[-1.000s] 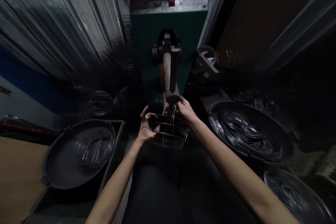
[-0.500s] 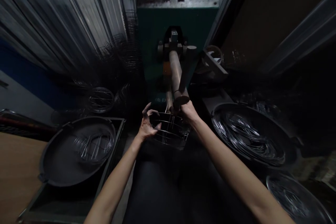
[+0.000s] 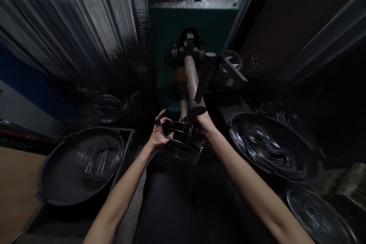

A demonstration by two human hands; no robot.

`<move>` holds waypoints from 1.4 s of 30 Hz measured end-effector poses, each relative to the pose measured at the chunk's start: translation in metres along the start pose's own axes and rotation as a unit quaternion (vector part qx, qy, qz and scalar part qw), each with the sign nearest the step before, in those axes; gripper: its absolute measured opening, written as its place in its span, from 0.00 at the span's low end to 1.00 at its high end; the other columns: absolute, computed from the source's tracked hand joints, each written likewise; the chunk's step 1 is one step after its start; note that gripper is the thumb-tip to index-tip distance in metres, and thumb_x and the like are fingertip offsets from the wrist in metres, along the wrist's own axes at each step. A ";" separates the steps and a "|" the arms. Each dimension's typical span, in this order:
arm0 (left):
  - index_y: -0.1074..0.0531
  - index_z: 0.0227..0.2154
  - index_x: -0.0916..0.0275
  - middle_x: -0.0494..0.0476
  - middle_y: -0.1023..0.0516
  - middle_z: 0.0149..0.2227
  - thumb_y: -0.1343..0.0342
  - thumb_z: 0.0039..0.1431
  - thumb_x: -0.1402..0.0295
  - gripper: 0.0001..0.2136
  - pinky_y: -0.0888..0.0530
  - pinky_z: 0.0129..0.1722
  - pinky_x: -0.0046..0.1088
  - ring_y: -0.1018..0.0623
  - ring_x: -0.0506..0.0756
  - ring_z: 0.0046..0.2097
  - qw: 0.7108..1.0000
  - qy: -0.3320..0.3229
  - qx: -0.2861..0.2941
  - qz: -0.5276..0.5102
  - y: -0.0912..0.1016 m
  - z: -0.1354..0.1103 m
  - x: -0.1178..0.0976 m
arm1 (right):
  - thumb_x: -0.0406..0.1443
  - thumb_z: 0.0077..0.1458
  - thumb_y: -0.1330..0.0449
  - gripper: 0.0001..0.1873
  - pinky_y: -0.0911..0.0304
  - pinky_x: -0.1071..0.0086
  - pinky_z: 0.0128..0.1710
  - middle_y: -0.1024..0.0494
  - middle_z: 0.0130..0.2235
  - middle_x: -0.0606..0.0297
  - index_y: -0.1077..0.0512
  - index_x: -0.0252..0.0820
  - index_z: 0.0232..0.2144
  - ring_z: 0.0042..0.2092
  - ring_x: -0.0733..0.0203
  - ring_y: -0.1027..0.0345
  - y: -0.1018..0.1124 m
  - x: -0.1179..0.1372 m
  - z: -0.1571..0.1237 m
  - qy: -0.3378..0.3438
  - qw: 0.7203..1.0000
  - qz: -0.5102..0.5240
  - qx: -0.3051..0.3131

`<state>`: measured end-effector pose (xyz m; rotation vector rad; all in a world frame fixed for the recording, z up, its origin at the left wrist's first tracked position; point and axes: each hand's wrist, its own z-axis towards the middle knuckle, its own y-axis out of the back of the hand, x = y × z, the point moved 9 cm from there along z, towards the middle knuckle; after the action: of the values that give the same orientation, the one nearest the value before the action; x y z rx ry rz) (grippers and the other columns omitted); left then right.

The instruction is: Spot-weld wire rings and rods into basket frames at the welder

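Left hand (image 3: 158,136) and right hand (image 3: 203,122) gripping wire basket (image 3: 183,141) (under machine arm (image 3: 192,82))

Wire basket (image 3: 183,143) before the machine (image 3: 171,30); left pan (image 3: 57,194), right pan (image 3: 310,152) flanking it, wires in both

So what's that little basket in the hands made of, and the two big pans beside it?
The wire basket looks like thin bright metal wire, likely steel: it glints and you can see through it. The left pan and right pan look like dull dark metal, perhaps iron: matte, barely any shine.
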<state>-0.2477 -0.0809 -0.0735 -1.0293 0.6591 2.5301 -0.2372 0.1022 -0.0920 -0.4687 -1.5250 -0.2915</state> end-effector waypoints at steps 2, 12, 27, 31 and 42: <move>0.62 0.60 0.55 0.53 0.32 0.37 0.42 0.46 0.71 0.42 0.30 0.41 0.35 0.28 0.53 0.38 1.000 0.010 0.015 -0.008 -0.002 0.000 0.004 | 0.43 0.54 0.46 0.15 0.45 0.75 0.16 0.36 0.19 0.74 0.33 0.40 0.41 0.16 0.70 0.45 0.001 -0.002 -0.003 -0.026 0.999 0.039 -0.016; 0.64 0.60 0.55 0.55 0.31 0.40 0.43 0.47 0.71 0.42 0.29 0.41 0.36 0.28 0.54 0.41 0.997 -0.011 0.062 0.045 -0.010 -0.003 -0.012 | 0.29 0.54 0.46 0.03 0.58 0.80 0.12 0.37 0.17 0.74 0.33 0.36 0.33 0.15 0.75 0.50 0.016 0.027 -0.013 -0.108 0.994 0.030 0.008; 0.48 0.60 0.50 0.60 0.42 0.59 0.39 0.50 0.59 0.35 0.37 0.54 0.44 0.39 0.63 0.59 0.972 -0.101 0.036 0.207 -0.008 -0.071 -0.153 | 0.37 0.56 0.49 0.20 0.36 0.64 0.39 0.24 0.38 0.55 0.38 0.36 0.50 0.38 0.55 0.29 0.059 0.091 -0.214 0.138 0.804 -0.538 0.212; 0.37 0.54 0.60 0.59 0.26 0.42 0.49 0.59 0.56 0.22 0.30 0.44 0.33 0.27 0.56 0.45 0.980 0.166 0.041 0.098 0.003 -0.057 -0.116 | 0.34 0.59 0.53 0.18 0.37 0.63 0.45 0.26 0.46 0.52 0.37 0.36 0.51 0.46 0.55 0.31 0.066 0.090 -0.197 0.216 0.791 -0.530 0.217; 0.34 0.51 0.67 0.48 0.33 0.20 0.47 0.57 0.53 0.25 0.39 0.16 0.19 0.42 0.43 0.16 0.832 0.410 0.015 -0.372 -0.121 -0.064 -0.115 | 0.31 0.57 0.45 0.13 0.40 0.67 0.48 0.24 0.44 0.56 0.28 0.38 0.44 0.46 0.57 0.31 0.045 0.013 -0.096 0.118 0.877 -0.439 0.153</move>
<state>-0.0770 -0.0277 -0.0661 -1.9134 0.3556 1.3446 -0.1309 0.0979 -0.0827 0.5344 -1.4232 -0.7629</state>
